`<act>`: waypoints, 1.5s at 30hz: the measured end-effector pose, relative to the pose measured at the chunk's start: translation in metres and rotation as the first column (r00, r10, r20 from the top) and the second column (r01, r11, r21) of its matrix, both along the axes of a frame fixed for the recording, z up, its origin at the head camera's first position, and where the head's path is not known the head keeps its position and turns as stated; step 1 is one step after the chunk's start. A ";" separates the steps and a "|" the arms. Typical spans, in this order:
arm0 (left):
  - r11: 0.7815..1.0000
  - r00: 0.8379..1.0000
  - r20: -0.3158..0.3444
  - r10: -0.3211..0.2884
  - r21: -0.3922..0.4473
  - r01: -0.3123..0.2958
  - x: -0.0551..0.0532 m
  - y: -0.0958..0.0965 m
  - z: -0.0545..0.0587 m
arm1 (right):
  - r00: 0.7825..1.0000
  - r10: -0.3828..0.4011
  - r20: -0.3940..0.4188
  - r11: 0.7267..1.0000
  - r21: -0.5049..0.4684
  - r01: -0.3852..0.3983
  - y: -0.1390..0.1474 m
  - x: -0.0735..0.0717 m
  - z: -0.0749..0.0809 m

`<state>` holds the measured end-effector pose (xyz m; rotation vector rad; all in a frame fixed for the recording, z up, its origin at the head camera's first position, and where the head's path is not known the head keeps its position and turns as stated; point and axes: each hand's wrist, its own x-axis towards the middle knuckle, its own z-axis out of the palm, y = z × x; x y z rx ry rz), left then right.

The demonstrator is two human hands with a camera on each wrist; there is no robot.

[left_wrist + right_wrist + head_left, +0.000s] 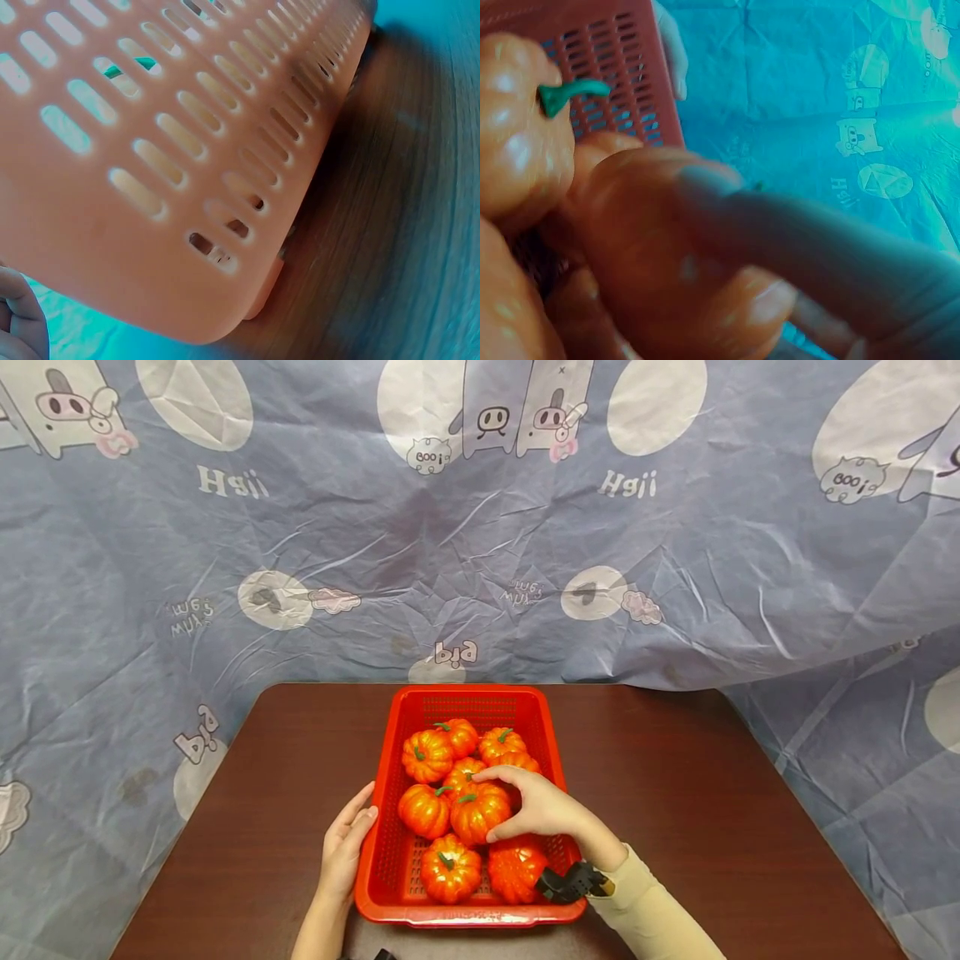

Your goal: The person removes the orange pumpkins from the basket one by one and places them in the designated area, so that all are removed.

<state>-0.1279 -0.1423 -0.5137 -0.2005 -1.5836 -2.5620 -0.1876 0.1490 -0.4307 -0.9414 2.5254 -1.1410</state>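
Observation:
A red plastic basket [468,913] with slotted walls stands on the table, holding several small orange pumpkins with green stems. My right hand [542,808] reaches in over its right side and grips a pumpkin [474,821] near the middle, thumb on the near side and fingers on the far side. In the right wrist view the thumb lies across that pumpkin [652,247]. Along the outside of the basket's left wall, my left hand [343,853] lies with its fingers extended at the rim. The left wrist view shows the slotted wall [97,232] close up.
Other pumpkins lie around the gripped one, such as a front pumpkin [451,878] and a back-left pumpkin [424,758]. Brown wooden table [660,760] surface extends to both sides. A blue-grey patterned cloth [480,543] hangs behind the table.

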 end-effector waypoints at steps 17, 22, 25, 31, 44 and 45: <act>1.000 1.000 0.015 0.004 0.012 -0.004 0.000 0.000 0.000 | 0.997 -0.057 -0.044 0.983 -0.179 0.048 0.003 0.001 0.024; 1.000 1.000 0.007 -0.018 0.021 0.018 0.000 0.000 0.000 | 0.993 -0.095 -0.067 0.975 -0.209 0.079 0.007 0.000 0.030; 1.000 1.000 0.005 -0.022 0.023 0.022 0.000 0.000 0.000 | 0.991 -0.113 -0.070 0.965 -0.244 0.092 0.011 -0.002 0.032; 1.000 1.000 0.017 -0.005 0.017 0.005 0.000 0.000 0.000 | 0.983 -0.175 -0.053 0.945 -0.291 0.153 0.020 -0.003 0.042; 1.000 1.000 0.029 0.002 -0.010 -0.002 0.001 0.000 0.001 | 0.957 -0.289 0.000 0.866 -0.425 0.262 0.049 -0.007 0.058; 1.000 1.000 0.029 0.000 -0.010 0.000 0.001 0.000 0.001 | 0.953 -0.303 -0.001 0.857 -0.436 0.272 0.052 -0.009 0.057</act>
